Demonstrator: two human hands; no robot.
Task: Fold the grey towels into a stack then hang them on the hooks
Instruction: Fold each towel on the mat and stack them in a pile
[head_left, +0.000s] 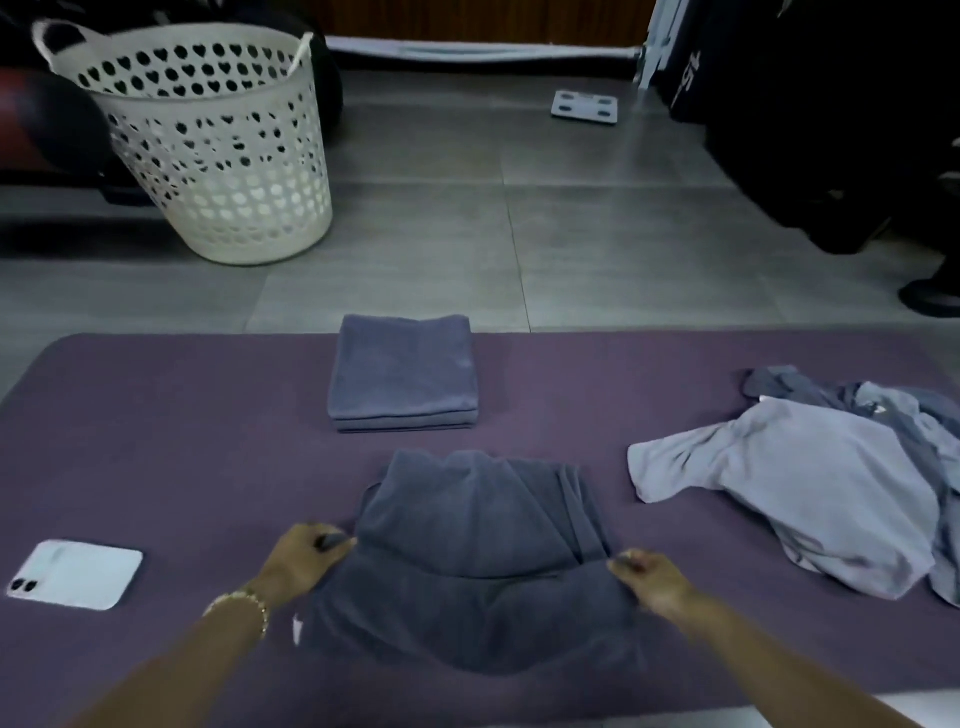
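Observation:
A dark grey towel (478, 551) lies rumpled and partly doubled over in front of me on the purple mat (182, 441). My left hand (306, 561) pinches its left edge. My right hand (654, 582) pinches its right edge at about the same height. Beyond it, near the mat's far edge, a stack of folded grey towels (402, 374) sits squarely. A loose heap of paler grey towels (810, 493) lies crumpled on the mat's right side.
A white phone (78, 574) lies on the mat at the left. A white perforated laundry basket (208, 150) stands on the tiled floor at the back left. A bathroom scale (585, 106) is further back, and dark objects (831, 130) fill the right.

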